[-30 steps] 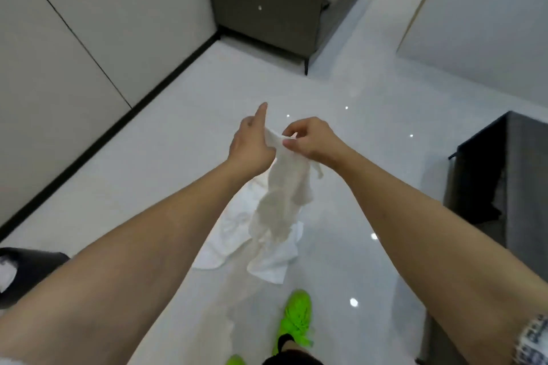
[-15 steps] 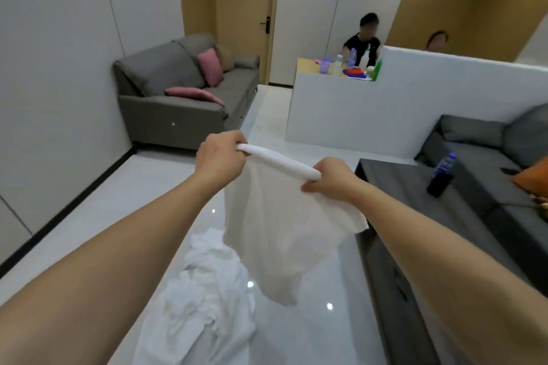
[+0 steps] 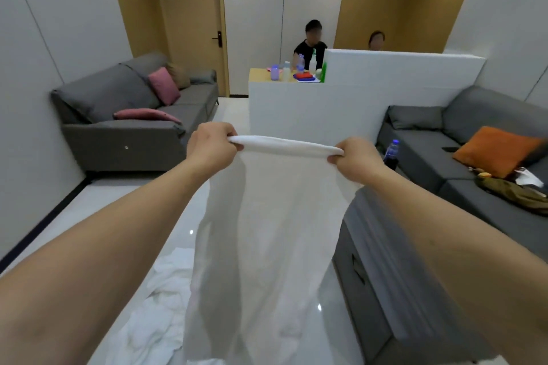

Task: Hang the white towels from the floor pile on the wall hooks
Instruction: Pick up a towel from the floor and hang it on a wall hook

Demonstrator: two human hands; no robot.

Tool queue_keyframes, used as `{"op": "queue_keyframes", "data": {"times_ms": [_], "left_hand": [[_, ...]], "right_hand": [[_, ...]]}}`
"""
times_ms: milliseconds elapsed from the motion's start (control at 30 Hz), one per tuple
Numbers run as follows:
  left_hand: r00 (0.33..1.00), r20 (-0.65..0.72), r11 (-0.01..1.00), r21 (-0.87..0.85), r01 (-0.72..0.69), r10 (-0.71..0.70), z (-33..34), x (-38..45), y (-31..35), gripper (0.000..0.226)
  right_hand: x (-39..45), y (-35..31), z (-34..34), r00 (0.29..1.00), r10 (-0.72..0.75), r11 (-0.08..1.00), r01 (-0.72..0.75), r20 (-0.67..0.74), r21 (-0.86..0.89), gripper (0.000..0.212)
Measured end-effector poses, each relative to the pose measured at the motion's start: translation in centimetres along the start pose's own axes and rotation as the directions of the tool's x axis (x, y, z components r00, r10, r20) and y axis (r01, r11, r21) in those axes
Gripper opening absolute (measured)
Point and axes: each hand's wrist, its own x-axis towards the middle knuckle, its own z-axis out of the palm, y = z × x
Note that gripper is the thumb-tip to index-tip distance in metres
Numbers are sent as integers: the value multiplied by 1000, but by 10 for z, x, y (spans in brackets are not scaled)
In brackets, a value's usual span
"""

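From my head camera, I hold one white towel [image 3: 261, 231] up in front of me, stretched between both fists. My left hand [image 3: 212, 148], at about ten o'clock from the middle of the view, has its fingers curled tight round the towel's top edge; my right hand [image 3: 357, 161], at about two o'clock, pinches and wraps the other end of that same edge. The edge runs nearly level between them as a rolled band, and the cloth hangs straight down from it towards six o'clock, past the bottom of the view.

The floor pile [image 3: 157, 311] of white towels lies crumpled on the glossy white floor [image 3: 166, 204] at seven o'clock, partly behind the hanging cloth and beside my left forearm.

At nine to ten o'clock a grey sofa [image 3: 118, 115] stands against the wall, with two pink cushions [image 3: 164, 89] on it. At three o'clock is a second grey sofa [image 3: 444, 151] bearing an orange cushion [image 3: 495, 148], and just past my right hand stands a bottle with a blue cap [image 3: 391, 154]. At four to five o'clock a dark grey low cabinet [image 3: 382, 290] sits close to my right arm. At twelve o'clock a white partition wall [image 3: 370, 89] stands, with a counter [image 3: 259, 72] holding bottles and a red cloth; two people sit behind it.
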Motion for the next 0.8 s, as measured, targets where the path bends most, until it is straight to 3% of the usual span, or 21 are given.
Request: {"op": "queue_keyframes", "data": {"times_ms": [267,467,667,800], "left_hand": [[1000,-14,1000,6,16,-16,86,48,119,14],[999,-28,999,3,37,-37,148,106,191,23],[999,23,1000,2,28,-28,231,203,234,24],[999,53,1000,-29,10,-9,294,295,250,24]], "right_hand": [[59,140,-56,1000,21,1000,-21,-6,10,12],[130,217,-88,999,35,999,-36,-22,-34,25],[235,289,-85,994,81,990,-89,-75,-106,16],[325,336,-75,981,136,982,-152,-139,-114,23]]}}
